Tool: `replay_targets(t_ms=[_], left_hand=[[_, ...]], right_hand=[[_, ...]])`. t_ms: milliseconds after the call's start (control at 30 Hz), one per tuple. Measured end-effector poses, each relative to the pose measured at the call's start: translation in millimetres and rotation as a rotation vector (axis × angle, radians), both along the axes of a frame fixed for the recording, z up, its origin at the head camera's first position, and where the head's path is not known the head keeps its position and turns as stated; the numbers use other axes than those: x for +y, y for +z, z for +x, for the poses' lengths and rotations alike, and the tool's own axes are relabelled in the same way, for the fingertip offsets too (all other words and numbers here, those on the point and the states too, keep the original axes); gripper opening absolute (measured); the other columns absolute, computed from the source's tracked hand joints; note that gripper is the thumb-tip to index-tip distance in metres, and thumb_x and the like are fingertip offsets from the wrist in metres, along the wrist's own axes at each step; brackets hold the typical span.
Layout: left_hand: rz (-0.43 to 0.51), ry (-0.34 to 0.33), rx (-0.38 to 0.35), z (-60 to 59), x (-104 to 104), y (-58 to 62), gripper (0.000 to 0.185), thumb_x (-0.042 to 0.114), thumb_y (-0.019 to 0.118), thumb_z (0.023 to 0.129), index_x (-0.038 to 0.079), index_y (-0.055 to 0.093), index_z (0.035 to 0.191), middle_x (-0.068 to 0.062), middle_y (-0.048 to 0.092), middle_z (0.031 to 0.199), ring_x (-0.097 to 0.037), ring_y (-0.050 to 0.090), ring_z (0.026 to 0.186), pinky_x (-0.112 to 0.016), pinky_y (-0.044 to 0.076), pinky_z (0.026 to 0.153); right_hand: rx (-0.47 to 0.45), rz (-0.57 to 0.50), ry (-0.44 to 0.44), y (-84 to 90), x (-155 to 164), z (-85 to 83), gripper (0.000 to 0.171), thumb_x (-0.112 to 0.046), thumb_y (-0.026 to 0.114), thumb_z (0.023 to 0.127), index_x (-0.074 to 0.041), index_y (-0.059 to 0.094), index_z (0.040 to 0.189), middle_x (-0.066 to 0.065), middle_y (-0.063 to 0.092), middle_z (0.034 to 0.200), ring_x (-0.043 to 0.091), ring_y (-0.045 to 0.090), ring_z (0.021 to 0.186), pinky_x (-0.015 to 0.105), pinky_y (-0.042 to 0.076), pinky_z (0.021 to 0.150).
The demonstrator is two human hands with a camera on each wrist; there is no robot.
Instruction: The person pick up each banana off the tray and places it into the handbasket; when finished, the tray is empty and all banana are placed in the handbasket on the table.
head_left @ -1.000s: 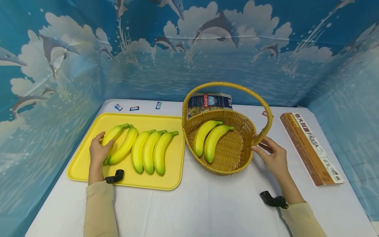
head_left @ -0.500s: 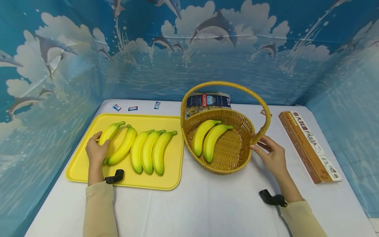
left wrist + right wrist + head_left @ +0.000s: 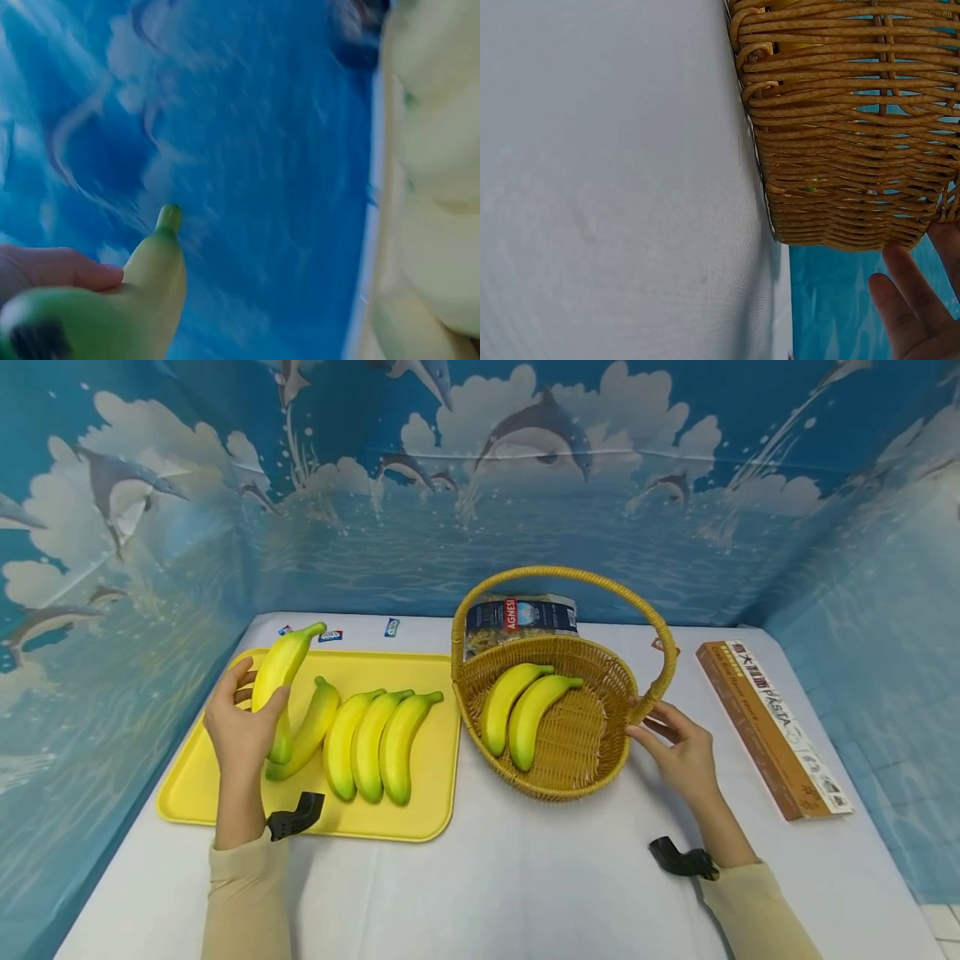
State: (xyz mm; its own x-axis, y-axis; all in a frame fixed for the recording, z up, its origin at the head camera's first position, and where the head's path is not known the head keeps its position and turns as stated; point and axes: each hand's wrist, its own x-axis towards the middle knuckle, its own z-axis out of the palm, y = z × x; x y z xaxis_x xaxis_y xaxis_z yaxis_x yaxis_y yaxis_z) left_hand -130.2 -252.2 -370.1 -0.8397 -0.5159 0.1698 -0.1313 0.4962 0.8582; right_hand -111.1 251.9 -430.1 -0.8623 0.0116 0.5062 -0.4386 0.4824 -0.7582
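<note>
In the head view my left hand (image 3: 243, 727) grips a yellow banana (image 3: 279, 672), raised above the left part of the yellow tray (image 3: 195, 785). The left wrist view shows this banana (image 3: 156, 289) with its stem pointing up and a finger against it. Several more bananas (image 3: 367, 747) lie side by side on the tray. Two bananas (image 3: 534, 722) rest inside the wicker basket (image 3: 577, 747). My right hand (image 3: 686, 756) pinches the basket at its right rim, where the handle (image 3: 660, 672) joins. Woven basket side (image 3: 847, 135) fills much of the right wrist view, fingers touching it.
Behind the basket lies a pasta bag (image 3: 517, 617). A long pasta box (image 3: 772, 727) is on the right of the white table (image 3: 525, 885). Small wrapped packets (image 3: 392, 627) lie behind the tray, and one (image 3: 663, 645) shows through the handle. A dolphin-print curtain (image 3: 375, 543) surrounds the table.
My left hand has lifted the leftmost banana up off the tray, away from the banana beside it. The right hand keeps its hold on the basket. The head view has shifted slightly.
</note>
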Motion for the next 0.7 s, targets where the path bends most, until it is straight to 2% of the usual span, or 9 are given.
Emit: replay_targets(t_ms=[133, 200, 267, 433, 567, 700], left_hand=[[-0.031, -0.096, 0.181, 16.9, 30.8, 18.2, 0.057, 0.016, 0.075, 0.083, 0.014, 0.058, 0.137, -0.009, 0.062, 0.12, 0.0, 0.05, 0.091, -0.016, 0.041, 0.075], [-0.053, -0.168, 0.243, 23.8, 47.0, 22.8, 0.056, 0.012, 0.076, 0.081, 0.011, 0.06, 0.135, -0.011, 0.063, 0.116, -0.002, 0.051, 0.09, -0.013, 0.042, 0.072], [-0.087, -0.242, 0.274, 28.8, 64.2, 26.6, 0.057, 0.01, 0.077, 0.079, 0.009, 0.061, 0.133, -0.013, 0.063, 0.113, -0.007, 0.053, 0.09, -0.012, 0.043, 0.07], [-0.169, -0.454, 0.287, 32.9, 112.1, 30.6, 0.06, 0.012, 0.079, 0.075, 0.008, 0.061, 0.132, -0.014, 0.063, 0.109, -0.021, 0.058, 0.09, -0.022, 0.049, 0.067], [-0.198, -0.615, 0.284, 27.9, 153.3, 25.5, 0.059, 0.019, 0.077, 0.076, 0.01, 0.061, 0.132, -0.011, 0.062, 0.107, -0.022, 0.059, 0.088, -0.03, 0.052, 0.065], [-0.225, -0.7, 0.251, 15.3, 192.1, 15.2, 0.057, 0.026, 0.072, 0.078, 0.012, 0.061, 0.132, -0.008, 0.059, 0.103, -0.018, 0.054, 0.08, -0.029, 0.047, 0.064]], right_hand=[[-0.004, 0.001, -0.005, 0.6, -1.6, 0.1, 0.04, 0.015, 0.072, 0.078, 0.013, 0.063, 0.117, 0.035, 0.064, 0.112, -0.01, 0.059, 0.109, 0.012, 0.05, 0.089], [-0.004, 0.004, -0.01, 0.5, -1.6, -0.1, 0.04, 0.015, 0.072, 0.077, 0.013, 0.063, 0.117, 0.034, 0.065, 0.113, -0.011, 0.058, 0.109, 0.012, 0.049, 0.089], [-0.006, 0.003, -0.01, 0.4, -1.2, -0.1, 0.04, 0.014, 0.072, 0.077, 0.013, 0.063, 0.116, 0.032, 0.065, 0.113, -0.012, 0.057, 0.109, 0.012, 0.049, 0.089], [-0.005, -0.004, -0.004, 0.6, -0.3, -0.5, 0.039, 0.014, 0.072, 0.078, 0.013, 0.063, 0.116, 0.032, 0.065, 0.113, -0.012, 0.057, 0.108, 0.012, 0.049, 0.089], [0.004, 0.0, -0.003, 0.9, 0.2, -0.5, 0.04, 0.015, 0.072, 0.077, 0.013, 0.063, 0.116, 0.032, 0.065, 0.112, -0.013, 0.057, 0.108, 0.01, 0.049, 0.088], [-0.008, 0.006, -0.006, 0.7, -0.1, 0.4, 0.041, 0.014, 0.072, 0.077, 0.013, 0.063, 0.117, 0.03, 0.066, 0.114, -0.015, 0.056, 0.108, 0.009, 0.047, 0.089]])
